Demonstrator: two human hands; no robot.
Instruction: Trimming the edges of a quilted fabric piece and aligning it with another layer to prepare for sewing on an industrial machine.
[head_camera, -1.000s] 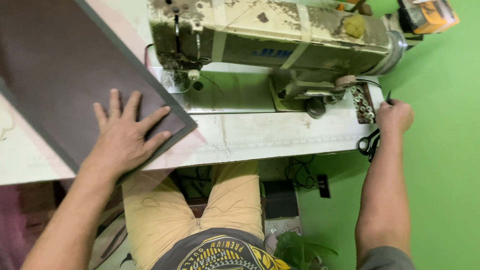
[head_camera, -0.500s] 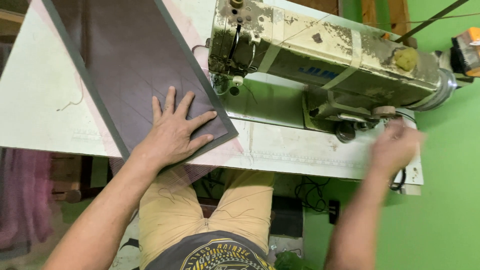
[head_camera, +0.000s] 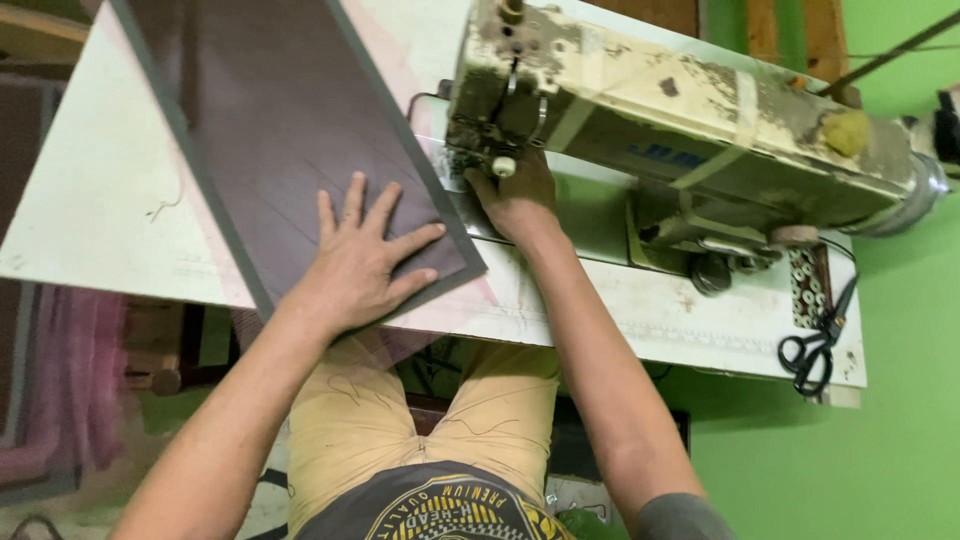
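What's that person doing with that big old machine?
A person sits at a worn sewing machine on a white table. The left hand lies flat, fingers spread, on a dark panel with a grey border, near its corner. The right hand is up under the machine's head by the needle, at the panel's edge; what its fingers do there is hidden. Black scissors lie at the table's far right edge.

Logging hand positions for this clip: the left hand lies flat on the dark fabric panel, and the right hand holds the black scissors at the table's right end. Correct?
Not quite. The head view shows the right hand up at the needle area of the sewing machine, not on the black scissors, which lie untouched at the right end of the table. The left hand does lie flat on the dark fabric panel.
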